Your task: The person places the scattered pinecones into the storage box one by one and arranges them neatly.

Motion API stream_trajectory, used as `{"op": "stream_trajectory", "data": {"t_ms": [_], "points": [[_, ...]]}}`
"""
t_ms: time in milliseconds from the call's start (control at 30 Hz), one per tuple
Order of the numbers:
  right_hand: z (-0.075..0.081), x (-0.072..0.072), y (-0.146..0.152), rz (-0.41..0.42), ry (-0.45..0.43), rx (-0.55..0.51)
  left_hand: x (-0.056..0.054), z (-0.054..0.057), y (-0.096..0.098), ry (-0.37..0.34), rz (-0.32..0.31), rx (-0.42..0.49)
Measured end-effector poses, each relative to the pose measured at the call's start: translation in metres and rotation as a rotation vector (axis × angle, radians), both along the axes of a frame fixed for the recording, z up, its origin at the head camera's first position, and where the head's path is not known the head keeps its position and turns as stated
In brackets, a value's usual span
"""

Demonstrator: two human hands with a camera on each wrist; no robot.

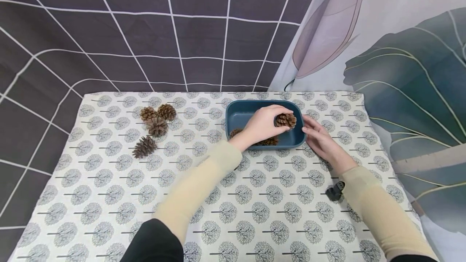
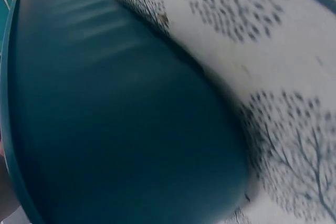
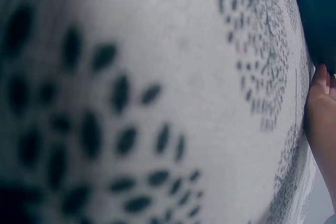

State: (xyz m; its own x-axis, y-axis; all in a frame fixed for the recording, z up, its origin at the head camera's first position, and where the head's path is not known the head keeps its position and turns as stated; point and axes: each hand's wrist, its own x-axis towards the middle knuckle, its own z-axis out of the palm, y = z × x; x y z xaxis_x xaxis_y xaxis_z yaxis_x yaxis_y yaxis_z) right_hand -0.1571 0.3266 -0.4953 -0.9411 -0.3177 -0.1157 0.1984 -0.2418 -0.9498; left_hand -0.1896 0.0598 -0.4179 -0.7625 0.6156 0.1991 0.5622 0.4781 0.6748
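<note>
Just right of frame center, a left hand (image 1: 265,122) pinches a scaly brown pinecone (image 1: 285,121) over a dark teal, round-cornered rectangular bin (image 1: 242,117), while the right hand (image 1: 322,140), fingers loosely extended, touches its right end.

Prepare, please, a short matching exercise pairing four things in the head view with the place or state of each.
Column one:
1. Left hand
2. Right hand
3. Bin
4. Four loose pinecones

Column two:
A. Dark blue, with pinecones inside
B. On the patterned cloth, at picture left
C. Touches the bin's right end
D. Grips a pinecone

Pairs: 1-D; 2-C; 3-A; 4-B
</note>
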Motion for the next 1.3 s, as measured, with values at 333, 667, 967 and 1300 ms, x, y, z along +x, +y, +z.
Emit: {"op": "stream_trajectory", "data": {"t_ms": [333, 667, 967, 1300], "points": [[-0.001, -0.001, 0.001, 0.006, 0.002, 0.015, 0.001, -0.004, 0.019, -0.02, -0.064, -0.144], [0.003, 0.001, -0.002, 0.003, -0.009, 0.029, 0.0, -0.007, 0.024, 0.012, -0.122, -0.244], [0.003, 0.001, -0.002, -0.002, -0.011, 0.017, -0.001, -0.018, 0.029, 0.044, -0.155, -0.312], [0.002, 0.001, -0.001, -0.007, -0.004, -0.005, -0.001, -0.021, 0.027, -0.001, -0.16, -0.27]]}}
